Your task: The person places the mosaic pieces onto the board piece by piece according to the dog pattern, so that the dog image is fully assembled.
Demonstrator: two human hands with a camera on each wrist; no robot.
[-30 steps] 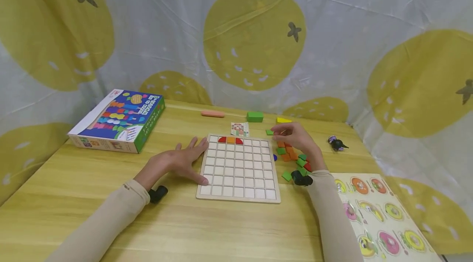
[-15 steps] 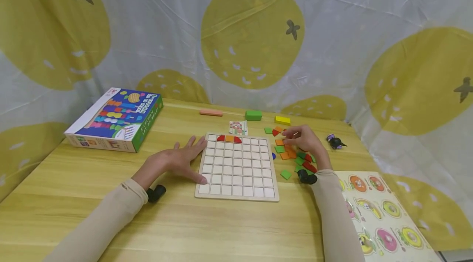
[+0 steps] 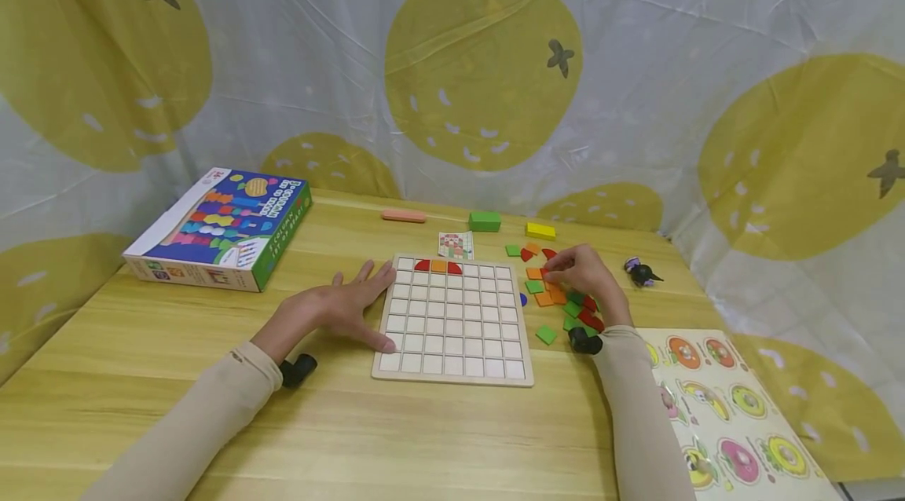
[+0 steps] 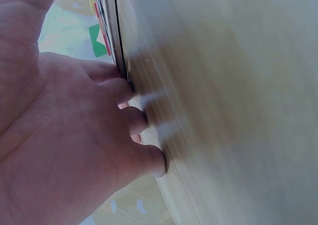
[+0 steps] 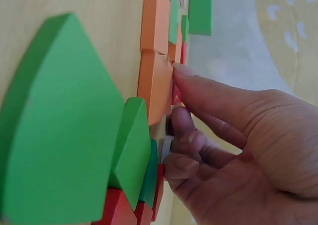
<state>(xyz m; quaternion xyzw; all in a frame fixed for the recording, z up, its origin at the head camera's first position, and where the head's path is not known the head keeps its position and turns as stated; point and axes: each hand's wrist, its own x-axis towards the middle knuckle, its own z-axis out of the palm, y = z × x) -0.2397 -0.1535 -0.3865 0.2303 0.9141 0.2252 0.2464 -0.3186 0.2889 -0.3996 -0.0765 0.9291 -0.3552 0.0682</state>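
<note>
A wooden grid board (image 3: 452, 372) lies flat on the table, with two red quarter-round pieces (image 3: 422, 265) and an orange square (image 3: 438, 266) in its far row. My left hand (image 3: 339, 311) is spread at the board's left side, its thumb on the near left edge and fingertips by the far corner. The left wrist view shows the left palm (image 4: 74, 130) and blurred wood. My right hand (image 3: 588, 278) is over loose coloured pieces right of the board. Thumb and index finger pinch a small red piece (image 5: 176, 95), mostly hidden, beside orange squares (image 5: 156, 83).
A small pattern card (image 3: 456, 245) lies behind the board. Farther back are a pink stick (image 3: 404, 216), a green block (image 3: 484, 221) and a yellow block (image 3: 540, 231). A toy box (image 3: 219, 226) stands left. A fruit puzzle board (image 3: 721, 399) and a black-purple object (image 3: 642, 272) are right.
My right hand has moved right and nearer over the loose pieces, uncovering the yellow block and the far red and orange pieces. The left hand stays on the board.
</note>
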